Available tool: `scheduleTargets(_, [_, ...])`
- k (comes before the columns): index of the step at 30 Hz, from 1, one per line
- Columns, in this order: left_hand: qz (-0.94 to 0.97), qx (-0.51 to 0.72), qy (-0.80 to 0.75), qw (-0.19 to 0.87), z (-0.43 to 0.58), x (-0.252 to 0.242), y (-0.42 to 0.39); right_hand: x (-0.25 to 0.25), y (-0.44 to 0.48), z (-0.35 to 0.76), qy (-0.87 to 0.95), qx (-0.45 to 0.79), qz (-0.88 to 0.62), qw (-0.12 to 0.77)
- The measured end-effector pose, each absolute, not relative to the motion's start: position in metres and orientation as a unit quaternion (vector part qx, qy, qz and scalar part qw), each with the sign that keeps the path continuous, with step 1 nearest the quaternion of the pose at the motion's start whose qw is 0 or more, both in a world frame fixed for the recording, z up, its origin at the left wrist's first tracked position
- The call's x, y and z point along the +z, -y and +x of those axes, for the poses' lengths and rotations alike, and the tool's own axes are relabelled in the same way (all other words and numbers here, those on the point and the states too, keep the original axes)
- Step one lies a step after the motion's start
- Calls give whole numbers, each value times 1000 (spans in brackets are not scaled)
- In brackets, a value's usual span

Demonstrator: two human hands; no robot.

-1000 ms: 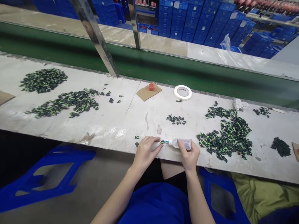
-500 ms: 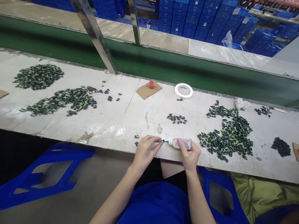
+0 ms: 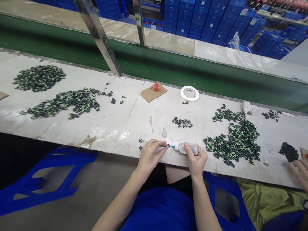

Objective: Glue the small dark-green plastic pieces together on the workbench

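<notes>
Head view: the left hand pinches a small part between its fingertips at the edge of the table. The right hand has its fingers closed around a bottle, which lies sideways with its nozzle at the part. Just beyond the fingertips lies a small group of parts. Right of the right fingers spreads a big pile. Farther beyond are a tape roll and a red cap on cardboard. Another person's hand rests far right of the fingers. Writing on the blue crates is too small to read.
</notes>
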State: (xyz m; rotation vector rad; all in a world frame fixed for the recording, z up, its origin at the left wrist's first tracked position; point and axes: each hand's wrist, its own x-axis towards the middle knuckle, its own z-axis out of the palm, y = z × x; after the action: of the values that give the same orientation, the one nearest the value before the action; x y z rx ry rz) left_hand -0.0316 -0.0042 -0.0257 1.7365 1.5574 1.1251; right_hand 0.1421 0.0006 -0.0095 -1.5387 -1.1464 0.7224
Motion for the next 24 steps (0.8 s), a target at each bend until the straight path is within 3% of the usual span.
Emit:
scheduleTargets(9, [664, 416, -572, 243, -31, -26, 3, -7, -10, 143, 459, 346, -575, 582])
scheduleTargets(18, [686, 399, -573, 207, -23, -29, 5, -10, -51, 102, 538, 400, -562, 486])
scheduleTargets(21, [687, 371, -580, 233, -18, -24, 2, -4, -51, 118, 578, 352, -577, 458])
scheduleTargets(24, [668, 357, -602, 251, -14, -21, -2, 2, -56, 147, 565, 195, -684, 418])
